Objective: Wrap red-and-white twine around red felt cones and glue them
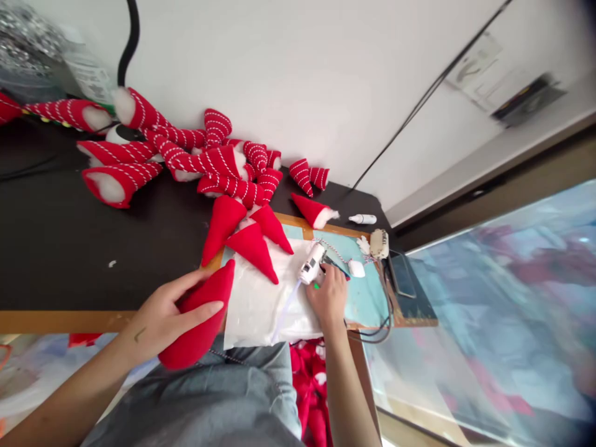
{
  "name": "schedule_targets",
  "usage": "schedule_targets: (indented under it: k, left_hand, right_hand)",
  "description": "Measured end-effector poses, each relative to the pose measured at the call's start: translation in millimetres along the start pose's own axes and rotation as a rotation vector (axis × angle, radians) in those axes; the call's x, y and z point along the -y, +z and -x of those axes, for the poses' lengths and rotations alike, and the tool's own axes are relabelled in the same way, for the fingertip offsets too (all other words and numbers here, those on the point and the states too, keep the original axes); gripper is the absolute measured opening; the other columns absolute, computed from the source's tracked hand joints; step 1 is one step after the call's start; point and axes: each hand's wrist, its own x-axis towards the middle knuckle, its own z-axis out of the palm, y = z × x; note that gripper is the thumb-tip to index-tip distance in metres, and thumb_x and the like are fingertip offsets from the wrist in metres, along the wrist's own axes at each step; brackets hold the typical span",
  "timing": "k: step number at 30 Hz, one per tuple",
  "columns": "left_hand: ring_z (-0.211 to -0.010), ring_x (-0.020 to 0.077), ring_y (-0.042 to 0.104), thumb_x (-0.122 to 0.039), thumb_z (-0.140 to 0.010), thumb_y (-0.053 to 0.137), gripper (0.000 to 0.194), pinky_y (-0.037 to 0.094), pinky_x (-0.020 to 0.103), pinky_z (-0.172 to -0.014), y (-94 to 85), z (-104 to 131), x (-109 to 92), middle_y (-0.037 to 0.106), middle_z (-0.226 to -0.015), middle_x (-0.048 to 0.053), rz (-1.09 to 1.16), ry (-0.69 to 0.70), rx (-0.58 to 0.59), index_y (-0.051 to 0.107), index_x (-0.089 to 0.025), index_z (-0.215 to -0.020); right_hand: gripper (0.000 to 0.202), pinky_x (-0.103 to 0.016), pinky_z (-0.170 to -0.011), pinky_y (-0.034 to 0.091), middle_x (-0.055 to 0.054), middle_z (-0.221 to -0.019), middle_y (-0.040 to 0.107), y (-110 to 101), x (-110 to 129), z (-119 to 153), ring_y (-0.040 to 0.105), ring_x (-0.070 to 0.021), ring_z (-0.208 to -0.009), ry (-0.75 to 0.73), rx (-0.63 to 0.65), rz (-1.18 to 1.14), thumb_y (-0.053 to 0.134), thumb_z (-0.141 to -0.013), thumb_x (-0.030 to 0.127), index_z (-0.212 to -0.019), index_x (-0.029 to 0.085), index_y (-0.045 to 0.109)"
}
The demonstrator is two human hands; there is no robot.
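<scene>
My left hand [179, 313] is wrapped round a plain red stuffed felt cone [205, 323], held over the table's front edge with its tip pointing up and away. On the right, my right hand [329, 292] grips a white glue gun [311, 264] by its handle, fingers partly hidden from me. A pale glue stick [286, 307] juts from the gun's back end toward me. Under the gun lies a white plastic sheet [251, 310] on a light blue board. Several more plain red cones [254, 248] rest at the sheet's far left corner.
Many red cones with white stitched stripes [209, 161] are heaped along the wall. A small white bottle [363, 219], a white plug block [379, 243] and a phone [401, 273] are at the right. Cables [386, 310] hang over the edge. More red pieces [310, 385] lie below the table.
</scene>
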Motion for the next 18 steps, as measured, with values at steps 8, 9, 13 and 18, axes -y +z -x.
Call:
schedule_targets:
  k: [8,9,13,18]
  left_hand:
    - [-0.086,0.0292,0.070,-0.024,-0.091,0.080,0.028,0.043,0.040,-0.081,-2.4,-9,-12,0.082,-0.098,0.005,-0.932,0.913,-0.610,0.078,-0.026,-0.119]
    - [-0.087,0.0299,0.069,-0.023,-0.090,0.081,0.029,0.042,0.041,-0.082,-2.0,-10,-13,0.083,-0.097,0.005,-0.954,0.927,-0.647,0.078,-0.026,-0.119]
    - [-0.087,0.0306,0.067,-0.020,-0.083,0.087,0.040,0.042,0.042,-0.086,-0.5,-9,-14,0.083,-0.094,0.004,-0.966,0.966,-0.751,0.079,-0.030,-0.121]
    - [-0.089,0.0302,0.071,-0.016,-0.078,0.089,0.037,0.049,0.043,-0.090,-2.5,-11,-9,0.082,-0.096,0.007,-0.799,0.972,-0.754,0.080,-0.028,-0.112]
  right_hand:
    - [0.038,-0.035,-0.062,0.056,-0.006,-0.087,0.069,-73,83,21,0.068,-0.0225,-0.071,-0.051,-0.032,-0.475,0.039,-0.110,0.049,-0.101,0.022,0.065]
    - [0.042,-0.034,-0.057,0.053,-0.005,-0.084,0.068,-80,97,23,0.066,-0.0209,-0.066,-0.076,0.015,-0.575,0.038,-0.110,0.052,-0.099,0.023,0.065]
    - [0.041,-0.032,-0.054,0.049,-0.002,-0.078,0.059,-91,132,29,0.061,-0.0195,-0.065,-0.175,0.112,-0.670,0.039,-0.109,0.055,-0.097,0.023,0.060]
    - [0.041,-0.034,-0.052,0.042,0.000,-0.074,0.050,-87,135,32,0.055,-0.0188,-0.062,-0.188,0.162,-0.759,0.031,-0.111,0.054,-0.089,0.025,0.050]
